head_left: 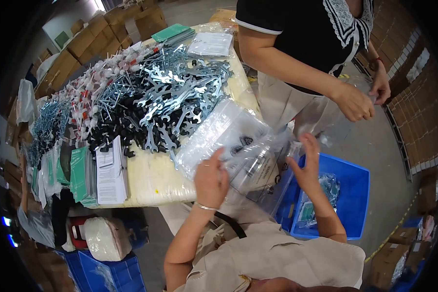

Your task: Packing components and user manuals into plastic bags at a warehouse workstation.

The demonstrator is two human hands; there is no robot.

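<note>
My left hand [211,179], a thin bracelet at its wrist, grips a clear plastic bag [258,168] with small black parts and a printed slip inside. My right hand [309,165] is raised at the bag's right edge with its fingers spread, touching the film. The bag hangs over the table's near corner, just in front of a stack of empty clear bags [224,129]. Behind that stack lies a heap of flat metal wrenches [180,92].
Black knobs [114,131], white and red parts [95,85], white leaflets [111,173] and green booklets [80,175] cover the yellow table [155,180]. A blue bin [350,194] with filled bags stands at my right. A person in a black top handles another clear bag [343,124].
</note>
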